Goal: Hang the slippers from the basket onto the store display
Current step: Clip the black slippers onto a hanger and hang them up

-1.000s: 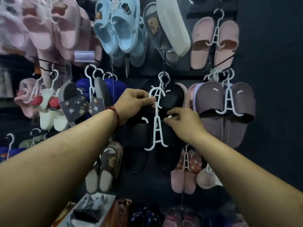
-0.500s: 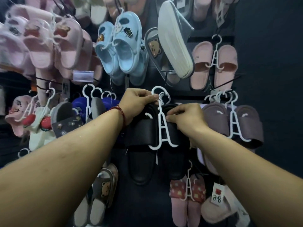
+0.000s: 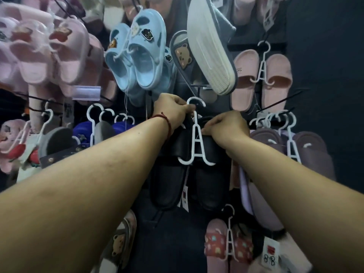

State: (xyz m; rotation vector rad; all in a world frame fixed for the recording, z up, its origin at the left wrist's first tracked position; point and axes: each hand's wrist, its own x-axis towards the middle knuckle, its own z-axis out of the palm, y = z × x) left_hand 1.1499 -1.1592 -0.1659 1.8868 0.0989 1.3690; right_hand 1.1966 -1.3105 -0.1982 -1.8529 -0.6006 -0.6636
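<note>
A pair of black slippers (image 3: 208,180) hangs on a white plastic hanger (image 3: 197,142) in the middle of the dark display wall (image 3: 325,56). My left hand (image 3: 173,111) pinches the hanger's neck just under its hook (image 3: 195,100). My right hand (image 3: 226,125) grips the top of the right black slipper beside the hanger. The hook is raised near a black wall peg; whether it sits on the peg is hidden by my left hand.
Other hung pairs crowd round: light blue clogs (image 3: 137,56) and a grey slipper (image 3: 210,46) above, pink slides (image 3: 262,75) upper right, mauve slides (image 3: 295,150) right, pink fluffy slippers (image 3: 39,52) upper left, red patterned slippers (image 3: 228,245) below. A black peg (image 3: 279,103) juts out at right.
Both hands have lifted the black pair and its hanger higher on the wall, and my view has tilted upward with them. The grips are unchanged.
</note>
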